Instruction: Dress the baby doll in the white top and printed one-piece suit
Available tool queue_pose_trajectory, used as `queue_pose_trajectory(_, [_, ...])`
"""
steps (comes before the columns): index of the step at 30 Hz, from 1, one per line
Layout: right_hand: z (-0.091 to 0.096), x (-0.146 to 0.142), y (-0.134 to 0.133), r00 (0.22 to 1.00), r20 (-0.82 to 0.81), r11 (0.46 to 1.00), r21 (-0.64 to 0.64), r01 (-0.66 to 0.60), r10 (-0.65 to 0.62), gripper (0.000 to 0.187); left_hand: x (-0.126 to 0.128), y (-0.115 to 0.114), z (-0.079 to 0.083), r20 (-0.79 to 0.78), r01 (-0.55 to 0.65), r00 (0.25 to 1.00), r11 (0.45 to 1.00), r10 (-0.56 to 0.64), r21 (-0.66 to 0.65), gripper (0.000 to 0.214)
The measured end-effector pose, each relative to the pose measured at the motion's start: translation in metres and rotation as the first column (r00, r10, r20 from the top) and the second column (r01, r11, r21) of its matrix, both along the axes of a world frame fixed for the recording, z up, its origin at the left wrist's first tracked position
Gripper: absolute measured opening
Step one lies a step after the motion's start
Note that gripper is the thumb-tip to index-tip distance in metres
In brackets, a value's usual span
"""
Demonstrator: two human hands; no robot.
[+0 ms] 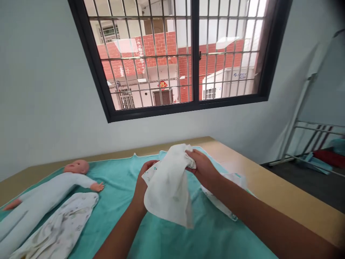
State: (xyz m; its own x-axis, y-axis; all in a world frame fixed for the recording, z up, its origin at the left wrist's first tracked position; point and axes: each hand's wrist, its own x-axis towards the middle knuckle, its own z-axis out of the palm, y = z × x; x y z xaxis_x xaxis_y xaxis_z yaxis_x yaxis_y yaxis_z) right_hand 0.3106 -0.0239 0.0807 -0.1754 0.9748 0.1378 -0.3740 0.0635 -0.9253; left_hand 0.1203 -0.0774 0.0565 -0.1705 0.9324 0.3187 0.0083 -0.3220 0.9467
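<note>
A white baby garment [169,183], small prints showing at its left edge, hangs between my two hands above the teal sheet [121,180]. My left hand [144,180] is closed on its printed left edge, with the fingers partly behind the fabric. At the upper right, my right hand [201,165] grips a bunched part of it. What exact piece of clothing it is cannot be made out. Behind my right forearm, a folded white item with teal marks [218,201] lies on the sheet, partly covered.
On the left lies a baby doll [54,190] in a white suit, beside a printed white garment [64,223]. The wooden tabletop [242,169] shows around the sheet. A barred window [194,54] is ahead; a metal-framed rack [299,108] stands at the right.
</note>
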Motion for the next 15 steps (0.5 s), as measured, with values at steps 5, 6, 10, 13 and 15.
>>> queue_pose_trajectory(5, [-0.084,-0.059,0.003,0.976,0.037,0.946,-0.256,-0.197,0.213,0.020,-0.063,-0.045,-0.045,-0.185,-0.056,0.983,0.958,0.003,-0.280,0.049])
queue_pose_trajectory(6, [-0.096,-0.060,0.001,0.962,0.114,0.936,-0.282,-0.209,0.250,0.024,-0.072,-0.049,-0.059,-0.239,-0.107,0.971,0.943,0.031,-0.314,0.054])
queue_pose_trajectory(10, [-0.122,-0.038,-0.003,0.824,0.488,0.956,-0.200,-0.215,0.287,0.046,-0.090,-0.057,-0.098,-0.509,-0.288,0.853,0.919,0.118,-0.270,0.062])
queue_pose_trajectory(13, [-0.124,-0.020,-0.010,0.782,0.537,0.930,-0.015,-0.368,0.318,0.069,-0.077,-0.047,-0.095,-0.625,-0.255,0.773,0.955,0.107,-0.152,0.056])
queue_pose_trajectory(15, [-0.121,-0.018,-0.019,0.749,0.567,0.875,0.097,-0.474,0.343,0.073,-0.059,-0.033,-0.083,-0.645,-0.163,0.762,0.980,0.051,-0.116,0.059])
